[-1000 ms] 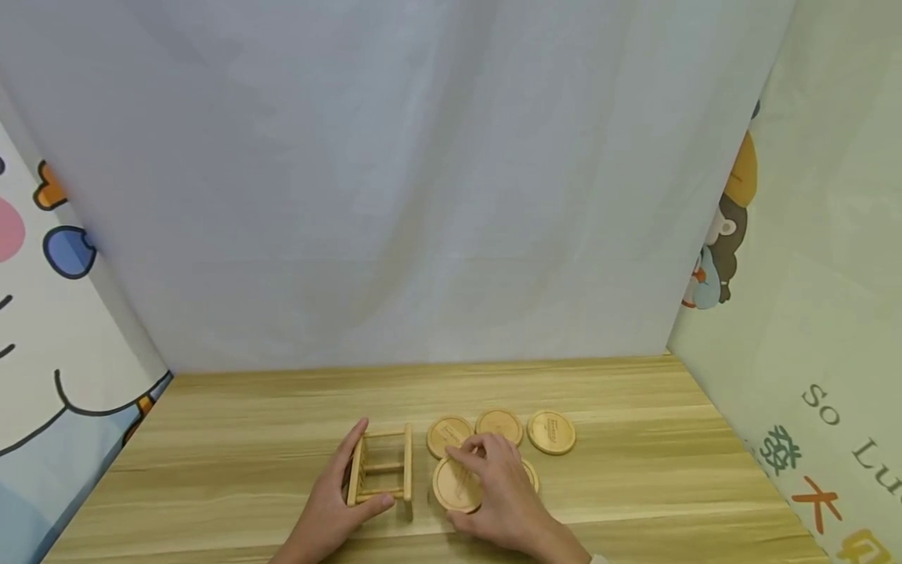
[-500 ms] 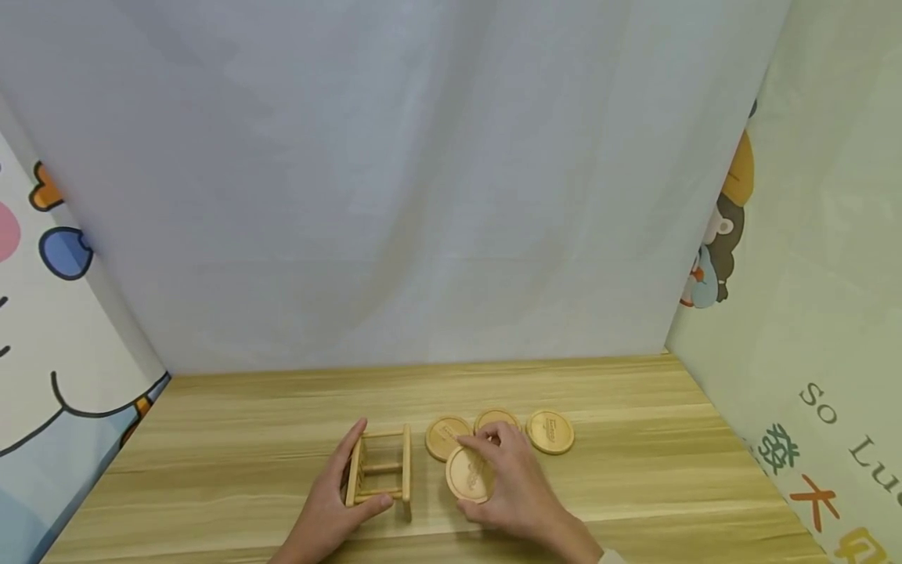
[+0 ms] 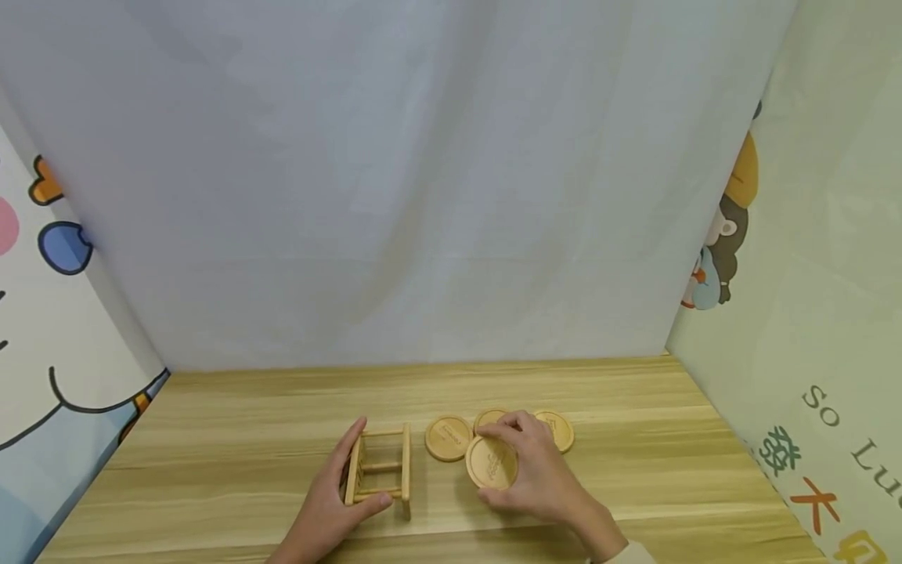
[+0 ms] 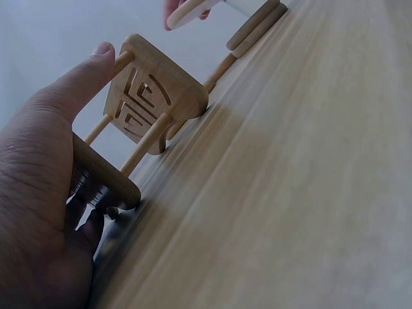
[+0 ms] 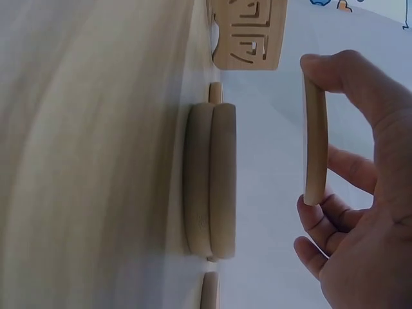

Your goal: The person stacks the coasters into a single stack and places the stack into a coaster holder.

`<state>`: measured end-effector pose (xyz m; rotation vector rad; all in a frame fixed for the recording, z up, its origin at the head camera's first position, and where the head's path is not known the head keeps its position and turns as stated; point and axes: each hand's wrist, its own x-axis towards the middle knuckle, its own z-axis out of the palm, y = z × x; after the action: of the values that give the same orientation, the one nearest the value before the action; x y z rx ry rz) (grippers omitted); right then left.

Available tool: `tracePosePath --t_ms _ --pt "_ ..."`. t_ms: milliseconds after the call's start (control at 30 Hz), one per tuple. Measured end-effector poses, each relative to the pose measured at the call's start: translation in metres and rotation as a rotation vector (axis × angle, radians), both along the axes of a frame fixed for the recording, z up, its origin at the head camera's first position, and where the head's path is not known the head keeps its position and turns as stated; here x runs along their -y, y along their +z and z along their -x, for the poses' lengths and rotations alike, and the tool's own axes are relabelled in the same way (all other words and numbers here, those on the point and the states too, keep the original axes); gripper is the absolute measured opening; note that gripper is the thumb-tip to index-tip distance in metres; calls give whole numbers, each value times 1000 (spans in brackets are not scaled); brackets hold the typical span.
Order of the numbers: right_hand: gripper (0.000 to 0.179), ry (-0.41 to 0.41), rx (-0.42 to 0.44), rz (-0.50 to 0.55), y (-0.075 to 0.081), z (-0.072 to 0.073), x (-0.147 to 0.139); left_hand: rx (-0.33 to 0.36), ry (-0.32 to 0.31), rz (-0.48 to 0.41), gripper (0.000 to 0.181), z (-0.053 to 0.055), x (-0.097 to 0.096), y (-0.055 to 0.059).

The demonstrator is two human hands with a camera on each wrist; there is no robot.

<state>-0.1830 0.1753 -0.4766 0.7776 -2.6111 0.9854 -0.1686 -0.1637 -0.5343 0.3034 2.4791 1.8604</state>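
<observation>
My left hand [image 3: 326,505] grips a small wooden coaster holder [image 3: 406,470] standing on the table, its thumb lying along a front rod. Cut-out patterns mark the holder's side panel [image 4: 151,90], and between the panels I see only rods. To the right, my right hand [image 3: 539,479] pinches a round wooden coaster [image 3: 492,462] by its edge, with the thumb on one side and fingers on the other. That coaster is in the air, apart from two stacked coasters [image 5: 211,180] in the right wrist view. In the head view, the hand and held coaster hide this stack.
Behind the right hand, a coaster at left [image 3: 448,437], one in the middle [image 3: 488,418] and one at right [image 3: 560,431] lie on the wood-grain table [image 3: 282,407]; the latter two are partly covered. A pale cloth [image 3: 423,196] hangs at the back.
The right hand has lifted the coaster from the table area near the holder and carried it rightward and slightly back. The left hand and holder have stayed put.
</observation>
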Motion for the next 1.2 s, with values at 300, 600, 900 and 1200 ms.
tracePosePath --t_ms 300,600,900,1200 --pt "73 6 9 -17 3 3 -12 -5 -1 -4 109 1 2 -4" --pt "71 -1 31 -24 9 4 -25 -13 -1 -31 110 1 1 -4" --pt "69 24 53 -53 9 7 -32 4 -2 -14 106 1 1 -2" --pt "71 27 71 -79 5 8 -34 3 -8 -26 106 2 1 -3"
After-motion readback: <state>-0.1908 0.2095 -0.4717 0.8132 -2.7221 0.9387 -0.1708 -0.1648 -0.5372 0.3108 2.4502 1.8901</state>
